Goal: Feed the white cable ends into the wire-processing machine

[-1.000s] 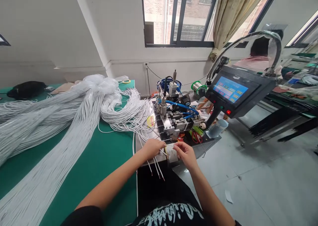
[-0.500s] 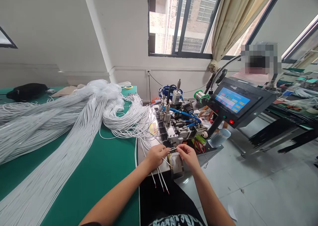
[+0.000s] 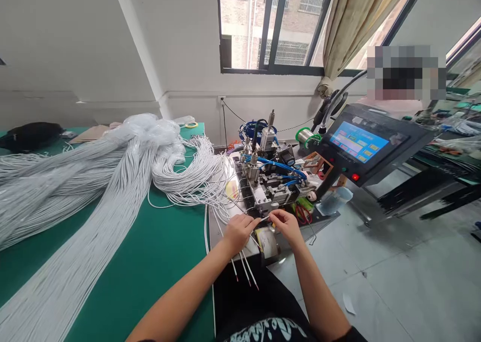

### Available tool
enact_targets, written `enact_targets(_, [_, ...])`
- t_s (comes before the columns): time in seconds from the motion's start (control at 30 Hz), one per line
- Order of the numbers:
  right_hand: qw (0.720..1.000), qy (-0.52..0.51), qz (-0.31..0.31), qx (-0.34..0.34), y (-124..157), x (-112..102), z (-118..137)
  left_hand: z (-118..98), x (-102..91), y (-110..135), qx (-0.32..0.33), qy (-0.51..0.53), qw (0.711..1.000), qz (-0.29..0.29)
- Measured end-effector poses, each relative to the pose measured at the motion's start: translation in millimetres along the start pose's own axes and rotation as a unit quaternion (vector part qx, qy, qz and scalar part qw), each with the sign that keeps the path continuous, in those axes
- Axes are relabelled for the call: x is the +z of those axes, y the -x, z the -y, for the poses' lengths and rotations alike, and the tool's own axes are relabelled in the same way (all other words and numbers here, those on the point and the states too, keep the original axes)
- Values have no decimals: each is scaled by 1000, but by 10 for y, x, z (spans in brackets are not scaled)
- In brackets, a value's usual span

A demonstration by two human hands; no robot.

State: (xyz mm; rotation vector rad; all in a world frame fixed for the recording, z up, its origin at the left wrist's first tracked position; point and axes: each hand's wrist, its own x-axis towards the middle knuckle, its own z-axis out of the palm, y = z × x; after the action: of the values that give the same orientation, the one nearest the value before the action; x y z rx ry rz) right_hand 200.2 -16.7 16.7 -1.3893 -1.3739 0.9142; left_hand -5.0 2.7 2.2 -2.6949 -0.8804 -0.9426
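Note:
My left hand (image 3: 237, 231) is closed on several thin white wires (image 3: 244, 266) whose stripped ends stick out below it toward my lap. My right hand (image 3: 284, 223) pinches the tip of one white wire (image 3: 265, 218) right at the front of the small metal machine (image 3: 270, 184) with blue air hoses. The two hands are close together at the machine's front edge. A small white-labelled box (image 3: 267, 241) sits just below them.
Big bundles of white wire (image 3: 86, 181) lie across the green table (image 3: 158, 251) on the left. A touchscreen control panel (image 3: 358, 141) stands to the right of the machine, a plastic cup (image 3: 332, 200) below it. Another person sits at the far right behind it.
Both hands have moved a little forward, up to the machine's front. The right hand now holds a wire tip at the machine. The camera view shifted slightly.

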Motion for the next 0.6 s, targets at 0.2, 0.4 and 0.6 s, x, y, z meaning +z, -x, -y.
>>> enact_targets(0.2, [999,-13,31,35,-88,-71,-198,-9,-7,-17,-4,-11,1000,11])
enact_targets(0.4, [998,-18,27,49,-110,-16,-266,-30,15,-15,-31,-40,999,3])
enact_targets(0.6, [998,1,25,58,-122,40,-321,-46,-11,-40,-43,-40,996,70])
